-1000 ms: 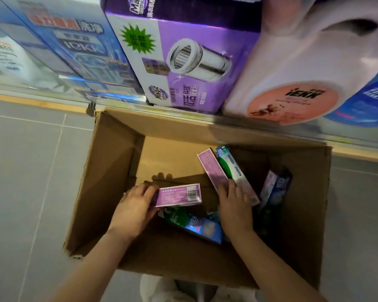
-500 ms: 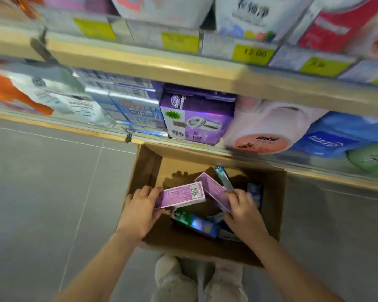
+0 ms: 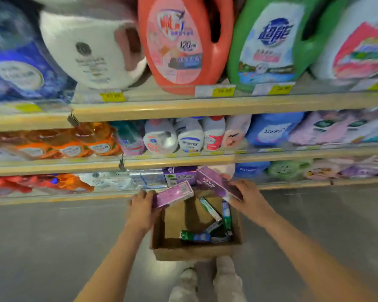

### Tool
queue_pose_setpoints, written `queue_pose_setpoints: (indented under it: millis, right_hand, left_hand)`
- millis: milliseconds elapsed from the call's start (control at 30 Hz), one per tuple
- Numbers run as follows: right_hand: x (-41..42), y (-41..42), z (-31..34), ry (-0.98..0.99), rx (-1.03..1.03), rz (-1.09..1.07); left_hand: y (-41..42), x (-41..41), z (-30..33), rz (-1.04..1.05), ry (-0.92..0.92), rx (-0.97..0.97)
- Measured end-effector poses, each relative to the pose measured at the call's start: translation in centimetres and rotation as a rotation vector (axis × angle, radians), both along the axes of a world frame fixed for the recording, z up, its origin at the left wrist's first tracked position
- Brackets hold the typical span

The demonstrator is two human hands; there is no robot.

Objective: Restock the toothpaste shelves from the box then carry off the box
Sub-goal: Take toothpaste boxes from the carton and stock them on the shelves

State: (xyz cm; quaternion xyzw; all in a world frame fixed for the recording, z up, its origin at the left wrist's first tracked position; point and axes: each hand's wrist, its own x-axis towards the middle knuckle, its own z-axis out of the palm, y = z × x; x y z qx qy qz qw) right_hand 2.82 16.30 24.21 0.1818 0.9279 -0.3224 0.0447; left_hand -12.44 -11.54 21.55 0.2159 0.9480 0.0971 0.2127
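Fingers (image 3: 150, 196) of left hand (image 3: 143, 211) curl round the near end of a purple toothpaste carton (image 3: 172, 196), thumb under, carton held just above the left rim of the cardboard box (image 3: 194, 249). Right hand (image 3: 247, 198) grips a second purple carton (image 3: 216, 184), possibly more than one stacked, tilted, above the box's far-right corner; fingers wrapped over its near end.

Head view, blurry w/ motion. Box sits open on the grey floor (image 3: 52, 247), just in front of the bottom shelf (image 3: 314, 184) and right ahead of the person's light shoes (image 3: 227, 271). Inside the box, toward its right & near side: several green/blue toothpaste cartons (image 3: 214, 216), lying crossed and leaning on the right wall. Bare cardboard shows on the box's left half.

Above the box, shelves stacked w/ detergent: red jug (image 3: 183, 44) and green jug (image 3: 271, 44) on the top shelf, white bottles (image 3: 190, 136) on the middle one, purple product box (image 3: 179, 174) on the bottom shelf directly behind the cardboard box. Yellow price tags (image 3: 114, 96) along shelf edges, unreadable.
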Motion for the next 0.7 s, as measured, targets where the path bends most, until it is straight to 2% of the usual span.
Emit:
queue_pose_setpoints:
  millis: [233,367,567,700]
  right_hand:
    - [5.6,-0.7,10.6,0.130,0.130,-0.160]
    - [10.3,0.4,15.6,0.161,0.251,-0.251]
    - [22.3,2.0,21.2,0.060,0.580,-0.320]
    - [32.0,1.8,23.8,-0.022,0.716,-0.498]
  left_hand:
    - [7.6,-0.3,9.1,-0.401,0.144,0.062]
    - [13.9,2.7,13.1,-0.592,0.140,0.190]
    - [23.2,12.0,19.5,-0.885,0.154,0.322]
    - [27.6,21.0,23.2,-1.067,0.186,0.380]
